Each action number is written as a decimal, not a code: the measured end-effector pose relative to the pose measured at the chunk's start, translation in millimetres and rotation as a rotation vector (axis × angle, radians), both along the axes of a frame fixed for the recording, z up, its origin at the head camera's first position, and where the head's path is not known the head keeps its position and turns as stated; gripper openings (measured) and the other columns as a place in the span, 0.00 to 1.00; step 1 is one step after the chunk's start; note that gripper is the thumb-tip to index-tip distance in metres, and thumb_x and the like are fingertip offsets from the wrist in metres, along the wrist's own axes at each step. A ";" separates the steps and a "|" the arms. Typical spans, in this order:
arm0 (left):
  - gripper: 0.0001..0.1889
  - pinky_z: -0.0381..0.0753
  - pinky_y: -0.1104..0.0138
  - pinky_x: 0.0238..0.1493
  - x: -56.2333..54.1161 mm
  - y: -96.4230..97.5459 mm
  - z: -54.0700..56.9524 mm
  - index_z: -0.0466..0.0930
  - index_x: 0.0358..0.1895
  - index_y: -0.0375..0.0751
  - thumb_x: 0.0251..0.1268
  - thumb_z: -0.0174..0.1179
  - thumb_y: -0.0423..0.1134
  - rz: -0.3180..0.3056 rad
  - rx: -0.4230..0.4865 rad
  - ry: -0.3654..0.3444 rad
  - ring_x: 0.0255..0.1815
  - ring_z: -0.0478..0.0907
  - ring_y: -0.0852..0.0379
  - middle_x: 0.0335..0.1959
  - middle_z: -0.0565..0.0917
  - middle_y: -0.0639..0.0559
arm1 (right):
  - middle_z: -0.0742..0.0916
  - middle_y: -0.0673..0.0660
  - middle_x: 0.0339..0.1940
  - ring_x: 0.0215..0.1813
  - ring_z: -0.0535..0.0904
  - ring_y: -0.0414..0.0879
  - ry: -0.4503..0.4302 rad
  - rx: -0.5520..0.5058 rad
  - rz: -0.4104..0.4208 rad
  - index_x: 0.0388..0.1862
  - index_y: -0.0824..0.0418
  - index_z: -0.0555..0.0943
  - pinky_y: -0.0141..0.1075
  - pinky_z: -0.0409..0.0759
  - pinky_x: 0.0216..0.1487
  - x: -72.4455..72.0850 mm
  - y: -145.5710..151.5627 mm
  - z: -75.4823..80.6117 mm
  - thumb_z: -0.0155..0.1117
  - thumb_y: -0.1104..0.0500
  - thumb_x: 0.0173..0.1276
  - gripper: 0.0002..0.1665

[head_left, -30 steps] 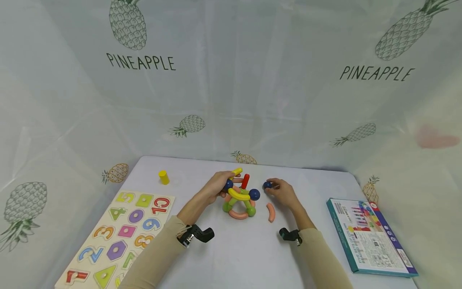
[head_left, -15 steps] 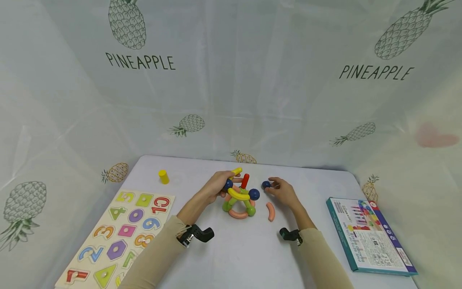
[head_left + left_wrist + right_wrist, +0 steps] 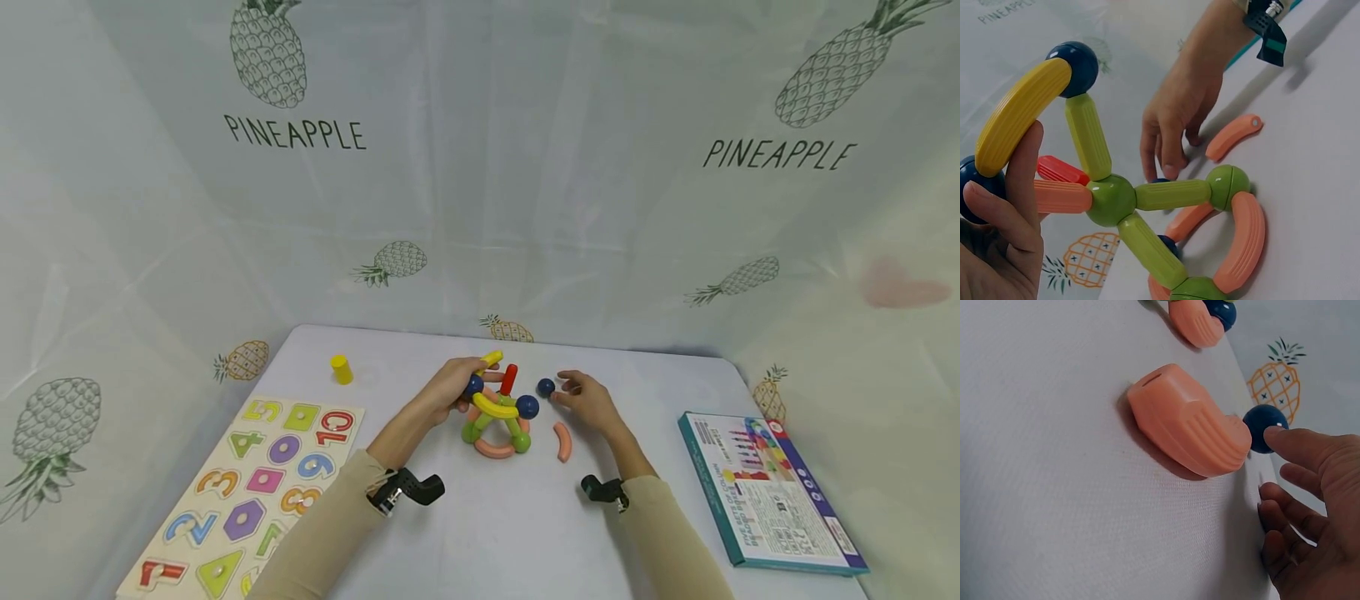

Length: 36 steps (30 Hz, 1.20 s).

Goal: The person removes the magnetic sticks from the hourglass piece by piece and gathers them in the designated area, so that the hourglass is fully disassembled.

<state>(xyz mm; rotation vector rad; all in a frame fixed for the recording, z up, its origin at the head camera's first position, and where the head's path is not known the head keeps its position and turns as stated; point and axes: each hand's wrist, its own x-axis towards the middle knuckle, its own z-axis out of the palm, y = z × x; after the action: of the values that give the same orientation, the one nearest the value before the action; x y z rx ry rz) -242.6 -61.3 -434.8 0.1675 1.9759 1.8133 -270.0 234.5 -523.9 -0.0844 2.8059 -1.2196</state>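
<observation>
My left hand [image 3: 452, 385] grips a magnetic ball-and-stick structure [image 3: 1111, 200] at its upper left. Its thumb lies on a blue ball [image 3: 982, 190] and a finger runs along a yellow curved stick [image 3: 1022, 115]. Green balls, green straight sticks and pink curved sticks form the lower frame, with a red stick [image 3: 509, 380] standing behind. My right hand [image 3: 588, 402] is beside a loose blue ball [image 3: 545, 387], fingers loosely bent; in the right wrist view a fingertip overlaps that ball. A loose pink curved stick [image 3: 1191, 425] lies on the table near this hand.
At left lies a number-and-shape puzzle board [image 3: 262, 479], with a yellow cylinder [image 3: 341, 369] standing beyond it. A flat toy box [image 3: 776, 492] rests on the right side of the white table [image 3: 510, 525]. A pineapple-print sheet [image 3: 480, 183] hangs behind.
The loose blue ball has shifted left, out from between my right hand's fingers and thumb. My left hand and the structure have stayed nearly still.
</observation>
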 end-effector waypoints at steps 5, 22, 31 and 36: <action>0.26 0.64 0.76 0.14 -0.6 0.4 0.6 0.69 0.72 0.37 0.79 0.45 0.47 -0.004 -0.002 -0.006 0.09 0.64 0.64 0.59 0.84 0.45 | 0.83 0.61 0.54 0.55 0.80 0.56 0.035 -0.014 -0.009 0.69 0.59 0.75 0.45 0.79 0.49 0.6 -1.1 4.8 0.68 0.50 0.70 0.32; 0.25 0.63 0.75 0.15 -0.3 -4.2 3.9 0.73 0.68 0.36 0.79 0.46 0.49 -0.029 0.004 -0.003 0.09 0.62 0.64 0.58 0.85 0.44 | 0.87 0.52 0.44 0.45 0.84 0.52 0.150 -0.246 0.215 0.58 0.50 0.82 0.46 0.84 0.47 31.0 -65.4 71.5 0.66 0.46 0.72 0.19; 0.25 0.63 0.75 0.14 1.5 -3.7 2.1 0.73 0.68 0.36 0.78 0.47 0.48 -0.046 0.010 -0.016 0.09 0.64 0.63 0.58 0.85 0.45 | 0.88 0.50 0.42 0.43 0.82 0.47 0.116 -0.193 0.204 0.57 0.54 0.81 0.39 0.81 0.43 37.0 -77.8 69.1 0.69 0.50 0.70 0.20; 0.24 0.64 0.75 0.14 1.5 -3.7 0.7 0.73 0.68 0.36 0.78 0.47 0.47 -0.044 0.019 -0.017 0.09 0.65 0.64 0.56 0.86 0.45 | 0.88 0.51 0.43 0.46 0.84 0.46 0.085 -0.214 0.198 0.60 0.55 0.79 0.41 0.84 0.48 38.6 -79.2 67.1 0.69 0.52 0.70 0.22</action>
<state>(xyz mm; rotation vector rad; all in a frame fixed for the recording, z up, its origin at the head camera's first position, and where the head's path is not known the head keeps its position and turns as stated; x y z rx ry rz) -241.1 -65.0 -434.1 0.1995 1.9290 1.8003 -231.4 155.3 -456.8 -0.4258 2.6454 -1.4910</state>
